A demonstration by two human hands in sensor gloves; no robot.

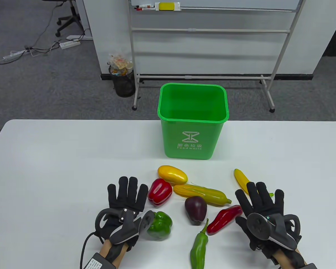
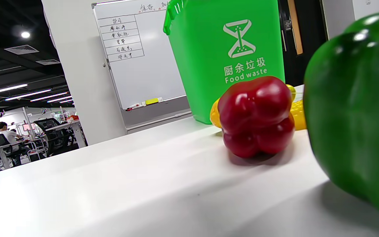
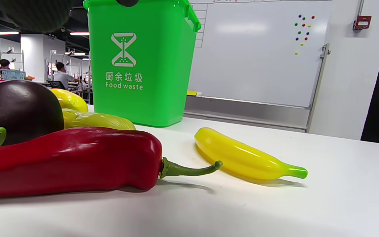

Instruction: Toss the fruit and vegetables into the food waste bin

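A green food waste bin (image 1: pixel 192 120) stands open at the table's middle; it also shows in the left wrist view (image 2: pixel 229 49) and the right wrist view (image 3: pixel 137 62). In front of it lie a yellow mango (image 1: pixel 172 174), a red bell pepper (image 1: pixel 159 191), a corn cob (image 1: pixel 201 194), an eggplant (image 1: pixel 195 209), a red chili (image 1: pixel 224 219), a green chili (image 1: pixel 199 247), a green bell pepper (image 1: pixel 160 225) and a banana (image 1: pixel 242 179). My left hand (image 1: pixel 126 196) lies flat, fingers spread, beside the peppers. My right hand (image 1: pixel 259 200) lies flat over the banana's near end. Both hold nothing.
The white table (image 1: pixel 44 168) has bare room at left and right. Beyond its far edge stand a whiteboard frame (image 1: pixel 207 75) and a black mesh waste basket (image 1: pixel 123 81) on the grey carpet.
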